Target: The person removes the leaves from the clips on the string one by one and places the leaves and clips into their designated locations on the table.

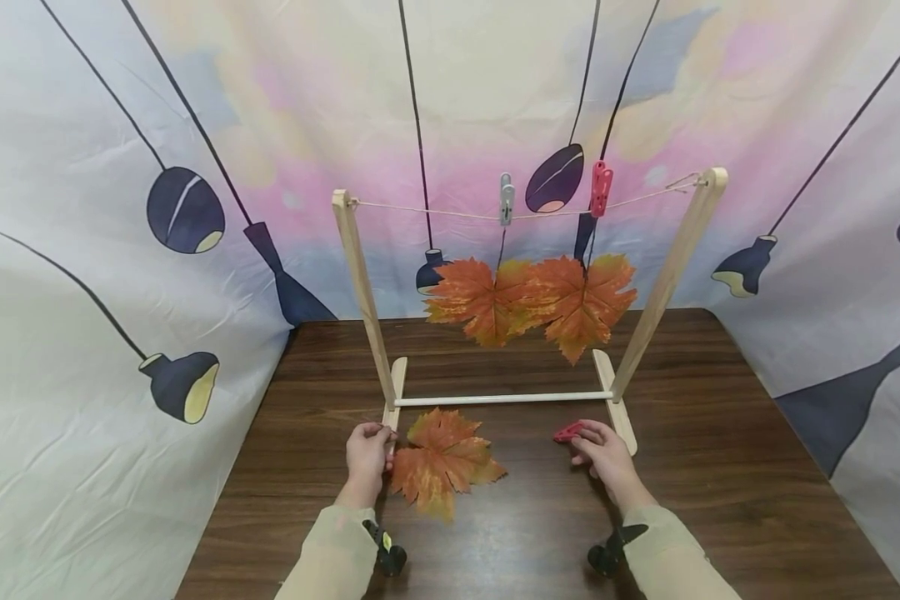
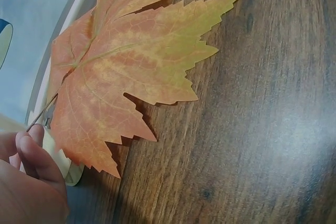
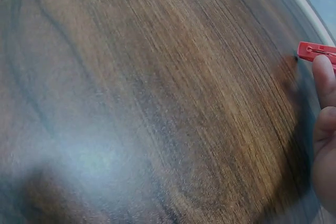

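In the head view my left hand (image 1: 367,458) pinches the thin stem of an orange maple leaf (image 1: 444,460), whose blade spreads to the right just over the table. The left wrist view shows thumb and fingers (image 2: 39,156) closed on that stem, with the leaf (image 2: 115,61) fanned out beyond. My right hand (image 1: 602,454) holds a red clothespin (image 1: 568,432) by one end, a little above the table. Only part of this clothespin (image 3: 315,51) shows at the edge of the right wrist view. Both hands are in front of a wooden rack (image 1: 367,300).
A string (image 1: 427,212) runs between the rack's posts. On it a grey clothespin (image 1: 506,200) and a red clothespin (image 1: 601,189) each hold a hanging leaf (image 1: 587,302). A white rod (image 1: 502,399) joins the rack's feet on the brown table (image 1: 525,533). Patterned cloth (image 1: 465,100) hangs behind.
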Demonstrator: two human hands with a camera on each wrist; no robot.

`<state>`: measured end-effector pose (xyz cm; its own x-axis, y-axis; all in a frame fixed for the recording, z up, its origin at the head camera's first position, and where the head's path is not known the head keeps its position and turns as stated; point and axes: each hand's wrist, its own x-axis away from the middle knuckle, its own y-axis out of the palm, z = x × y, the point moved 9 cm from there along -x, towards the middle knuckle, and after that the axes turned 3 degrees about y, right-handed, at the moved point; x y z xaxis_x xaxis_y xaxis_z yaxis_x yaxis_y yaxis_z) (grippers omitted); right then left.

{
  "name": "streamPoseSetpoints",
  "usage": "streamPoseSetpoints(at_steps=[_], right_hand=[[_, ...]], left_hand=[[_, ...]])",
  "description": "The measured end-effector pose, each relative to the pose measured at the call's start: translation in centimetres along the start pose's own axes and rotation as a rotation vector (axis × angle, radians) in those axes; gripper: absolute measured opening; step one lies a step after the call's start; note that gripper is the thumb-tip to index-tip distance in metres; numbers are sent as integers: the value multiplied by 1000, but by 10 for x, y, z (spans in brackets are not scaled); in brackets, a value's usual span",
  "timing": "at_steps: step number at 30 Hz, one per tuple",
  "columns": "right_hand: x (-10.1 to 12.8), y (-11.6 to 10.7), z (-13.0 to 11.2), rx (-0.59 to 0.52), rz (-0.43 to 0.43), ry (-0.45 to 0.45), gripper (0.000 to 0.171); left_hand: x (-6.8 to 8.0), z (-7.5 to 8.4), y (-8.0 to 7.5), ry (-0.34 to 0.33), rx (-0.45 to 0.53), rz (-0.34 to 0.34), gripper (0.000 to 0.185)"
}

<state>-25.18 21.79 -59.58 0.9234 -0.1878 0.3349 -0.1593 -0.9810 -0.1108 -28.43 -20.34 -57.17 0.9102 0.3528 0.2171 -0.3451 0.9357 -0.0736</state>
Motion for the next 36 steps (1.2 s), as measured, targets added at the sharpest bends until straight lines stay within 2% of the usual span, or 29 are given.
streamPoseSetpoints(at_steps=[8, 18, 22, 30, 36], right_hand=[[-2, 5, -4, 1, -20, -11, 46], [-4, -1, 3, 45, -20, -1, 44], [-3, -4, 3, 85, -19, -7, 43], [-4, -11, 1, 237, 13, -32, 42], [-4, -15, -1, 280, 32, -65, 42]], left_hand=[[-1, -4, 0, -16, -16, -2, 19], [-1, -6, -4, -21, -28, 10, 21], [-1, -7, -5, -21, -28, 8, 22], [-2, -8, -6, -23, -29, 11, 21], [-3, -10, -7, -21, -47, 4, 22]])
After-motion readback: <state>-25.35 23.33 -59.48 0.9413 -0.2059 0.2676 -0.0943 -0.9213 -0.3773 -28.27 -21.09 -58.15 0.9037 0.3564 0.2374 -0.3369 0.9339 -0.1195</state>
